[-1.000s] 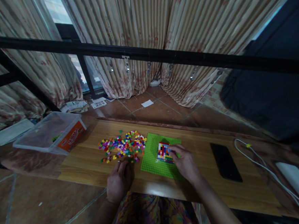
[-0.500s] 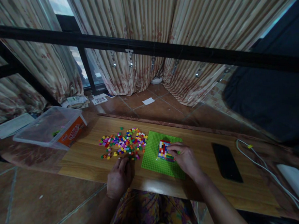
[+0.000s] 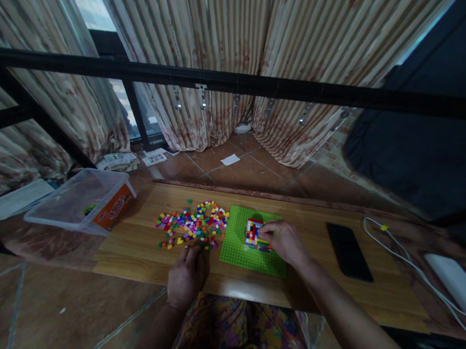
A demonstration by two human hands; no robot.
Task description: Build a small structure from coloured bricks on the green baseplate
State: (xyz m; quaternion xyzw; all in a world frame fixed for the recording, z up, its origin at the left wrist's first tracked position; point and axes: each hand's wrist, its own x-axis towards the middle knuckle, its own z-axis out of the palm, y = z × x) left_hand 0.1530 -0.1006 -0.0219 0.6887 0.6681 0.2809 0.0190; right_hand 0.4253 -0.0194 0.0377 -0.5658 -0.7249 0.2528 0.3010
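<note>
Right hand [image 3: 283, 241] rests on the green baseplate [image 3: 238, 248], fingertips pinched on the small block of coloured bricks [image 3: 253, 233] built there; I judge I'm pressing a brick home. My left hand [image 3: 186, 276] lies loosely curled, holding nothing, beside the loose brick pile [image 3: 192, 225]. Next calls for picking one brick cleanly from that scatter.

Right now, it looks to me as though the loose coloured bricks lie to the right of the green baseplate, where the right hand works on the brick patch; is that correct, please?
Not quite. In the head view the loose coloured bricks lie to the left of the green baseplate, near the left hand. The right hand does rest at the brick patch on it.
</note>
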